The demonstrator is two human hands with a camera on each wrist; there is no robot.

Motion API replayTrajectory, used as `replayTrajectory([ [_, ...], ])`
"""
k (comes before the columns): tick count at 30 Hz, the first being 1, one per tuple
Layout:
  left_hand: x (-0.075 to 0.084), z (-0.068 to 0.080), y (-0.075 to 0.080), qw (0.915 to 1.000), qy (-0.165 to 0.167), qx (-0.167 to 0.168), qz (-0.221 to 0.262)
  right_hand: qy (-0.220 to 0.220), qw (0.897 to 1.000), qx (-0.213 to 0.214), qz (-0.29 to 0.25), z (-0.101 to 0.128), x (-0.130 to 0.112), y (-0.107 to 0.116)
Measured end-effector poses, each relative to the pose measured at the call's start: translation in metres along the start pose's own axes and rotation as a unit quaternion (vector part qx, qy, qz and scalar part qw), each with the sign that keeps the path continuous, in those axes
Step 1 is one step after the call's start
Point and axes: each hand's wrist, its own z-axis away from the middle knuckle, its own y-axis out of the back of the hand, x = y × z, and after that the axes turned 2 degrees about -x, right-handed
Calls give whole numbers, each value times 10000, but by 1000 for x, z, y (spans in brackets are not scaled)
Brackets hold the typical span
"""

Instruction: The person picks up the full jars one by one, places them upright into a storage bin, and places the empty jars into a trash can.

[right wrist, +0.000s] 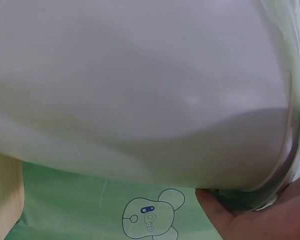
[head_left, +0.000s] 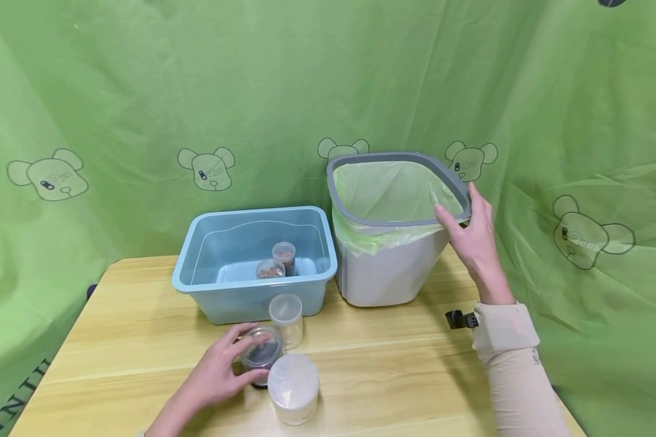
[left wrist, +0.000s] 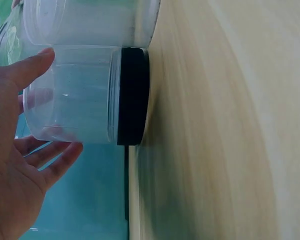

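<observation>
My left hand (head_left: 235, 361) curls round a clear jar with a dark base (head_left: 262, 353) that stands on the wooden table (head_left: 393, 364). In the left wrist view the thumb and fingers of that hand (left wrist: 12, 165) sit on either side of the jar (left wrist: 75, 95). My right hand (head_left: 464, 227) grips the grey rim of a white bin (head_left: 385, 273) at its right side, fingers over the edge. The right wrist view shows the bin's wall (right wrist: 140, 90) close up, with my right hand (right wrist: 250, 222) under the rim. A green bag (head_left: 382, 191) lines the bin.
A frosted jar (head_left: 293, 388) stands just in front of the held one and an empty clear jar (head_left: 286, 318) just behind it. A blue tub (head_left: 224, 297) left of the bin holds two small jars (head_left: 284, 255). Green sheeting hangs behind and beside the table.
</observation>
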Motion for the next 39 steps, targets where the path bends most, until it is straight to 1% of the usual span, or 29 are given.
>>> replayTrajectory([
  [5,2,0,2,9999,6,101,14,-207,9992,-23,-335,-1,2,0],
  [10,5,-1,10,9997,21,216,60,-482,9963,-149,-701,-2,5,3],
  [13,7,-3,17,9994,-36,351,35,-598,9952,-231,-740,-3,6,6],
  [18,11,-8,34,9980,-200,591,-76,-701,9948,-409,-614,-6,6,12],
  [21,15,-11,46,9977,-223,641,-77,-696,9935,-371,-821,-8,7,15],
  [23,17,-13,54,9975,-245,660,-48,-685,9885,-305,-1310,-8,7,16],
  [25,20,-15,62,9975,-272,658,-16,-653,9793,-310,-1893,-9,8,17],
  [28,25,-19,73,9967,-395,712,3,-643,9645,-365,-2534,-8,9,19],
  [29,27,-21,76,9961,-462,749,9,-639,9620,-391,-2626,-8,9,19],
  [31,29,-25,82,9948,-593,829,52,-632,9600,-455,-2688,-8,9,20],
  [34,33,-34,90,9925,-798,908,181,-643,9553,-528,-2836,-9,9,21],
  [39,40,-54,101,9912,-893,884,410,-705,9467,-661,-3073,-11,10,23],
])
